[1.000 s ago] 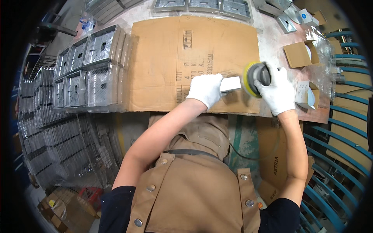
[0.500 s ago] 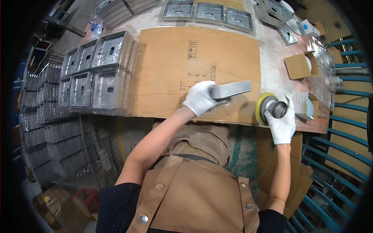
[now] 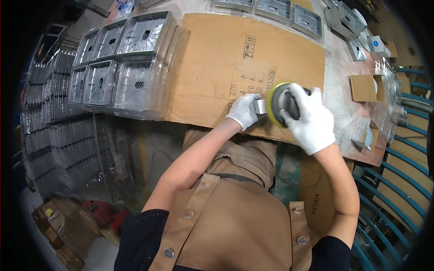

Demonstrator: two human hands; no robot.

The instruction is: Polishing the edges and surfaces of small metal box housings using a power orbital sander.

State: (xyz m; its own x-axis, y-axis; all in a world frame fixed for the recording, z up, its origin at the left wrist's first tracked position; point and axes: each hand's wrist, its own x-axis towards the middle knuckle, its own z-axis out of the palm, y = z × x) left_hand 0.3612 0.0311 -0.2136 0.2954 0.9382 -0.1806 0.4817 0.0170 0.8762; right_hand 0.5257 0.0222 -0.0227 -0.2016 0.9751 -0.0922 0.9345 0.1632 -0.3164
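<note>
My left hand (image 3: 246, 110), in a white glove, grips a silver metal box-shaped part (image 3: 261, 107) over the cardboard sheet (image 3: 203, 67). Only one end of the part shows; the rest is behind the sander. My right hand (image 3: 313, 118), gloved too, is closed around a round orbital sander (image 3: 289, 106) with a yellow-edged pad. The sander is tilted on its side, its pad against or very near the metal part; whether they touch I cannot tell.
To the left stands a clear plastic tray (image 3: 156, 74) of square metal boxes (image 3: 143, 32). More trayed boxes (image 3: 273, 8) line the far edge. At right are small open cartons (image 3: 363, 88) with round discs, and loose metal parts (image 3: 357, 49). Blue metal bars (image 3: 398, 180) run beyond the table.
My right hand has brought the sander left and up from the table's right side to the metal part. The part has been turned and is now mostly hidden. The view has shifted too.
</note>
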